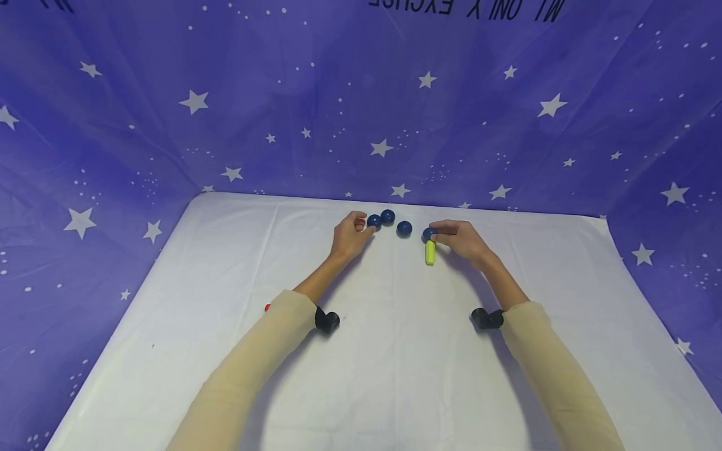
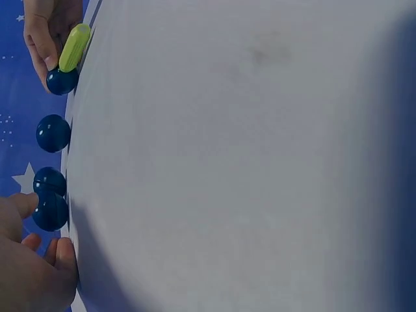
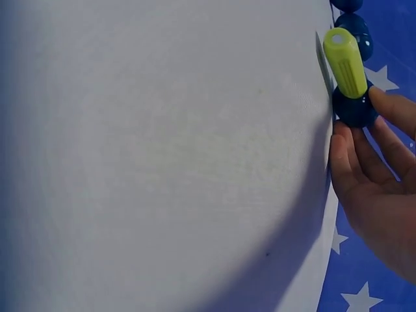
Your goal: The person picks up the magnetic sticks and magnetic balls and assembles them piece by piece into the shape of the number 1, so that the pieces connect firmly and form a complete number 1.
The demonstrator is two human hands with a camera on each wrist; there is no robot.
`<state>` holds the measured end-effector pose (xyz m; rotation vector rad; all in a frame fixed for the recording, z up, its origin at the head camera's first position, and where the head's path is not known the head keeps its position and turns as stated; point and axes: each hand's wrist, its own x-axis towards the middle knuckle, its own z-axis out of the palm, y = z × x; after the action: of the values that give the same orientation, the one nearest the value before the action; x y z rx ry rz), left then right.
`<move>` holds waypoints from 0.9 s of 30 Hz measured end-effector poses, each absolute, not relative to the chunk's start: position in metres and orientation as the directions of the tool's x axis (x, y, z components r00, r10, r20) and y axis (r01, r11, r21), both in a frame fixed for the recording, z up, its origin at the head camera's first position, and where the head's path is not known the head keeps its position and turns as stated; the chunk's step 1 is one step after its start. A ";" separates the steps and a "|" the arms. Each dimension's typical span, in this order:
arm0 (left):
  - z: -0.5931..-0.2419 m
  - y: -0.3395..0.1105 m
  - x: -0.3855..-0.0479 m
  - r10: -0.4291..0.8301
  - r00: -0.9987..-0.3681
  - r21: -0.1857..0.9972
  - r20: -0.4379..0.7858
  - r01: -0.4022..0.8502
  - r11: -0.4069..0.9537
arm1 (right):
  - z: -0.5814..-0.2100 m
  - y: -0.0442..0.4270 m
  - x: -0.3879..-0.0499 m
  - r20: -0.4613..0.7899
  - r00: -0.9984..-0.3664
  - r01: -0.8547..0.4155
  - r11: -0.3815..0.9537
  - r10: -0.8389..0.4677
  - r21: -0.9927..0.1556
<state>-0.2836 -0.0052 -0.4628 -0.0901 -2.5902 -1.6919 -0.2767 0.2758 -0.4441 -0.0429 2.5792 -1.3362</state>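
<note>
My left hand (image 1: 350,237) is at the leftmost blue ball (image 1: 374,222). Its thumb meets the ball, while the fingertips (image 2: 65,250) show a small gap from it in the left wrist view. Against that ball sits a second blue ball (image 1: 387,217). A third blue ball (image 1: 404,229) stands apart between the hands. With thumb and fingers my right hand (image 1: 461,238) pinches the rightmost blue ball (image 3: 355,110). A stubby neon-yellow piece like a highlighter (image 1: 430,253) is right in front of that ball; whether it touches the ball I cannot tell.
The white-covered table (image 1: 389,376) ends just behind the balls at a purple star-print curtain (image 1: 338,125). A black device (image 1: 327,321) sits at the left wrist, another black device (image 1: 487,318) at the right. Something red (image 1: 267,307) peeks out beside the left sleeve.
</note>
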 end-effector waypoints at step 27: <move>-0.463 0.007 -0.295 0.042 -0.996 0.867 0.084 0.094 0.489 | -0.442 0.281 -0.277 -0.243 -0.957 0.127 0.522 -0.160 -0.843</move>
<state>-0.2951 0.0067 -0.4627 -0.1226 -2.6657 -1.5583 -0.2772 0.2808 -0.4424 -0.0270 2.4749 -1.4069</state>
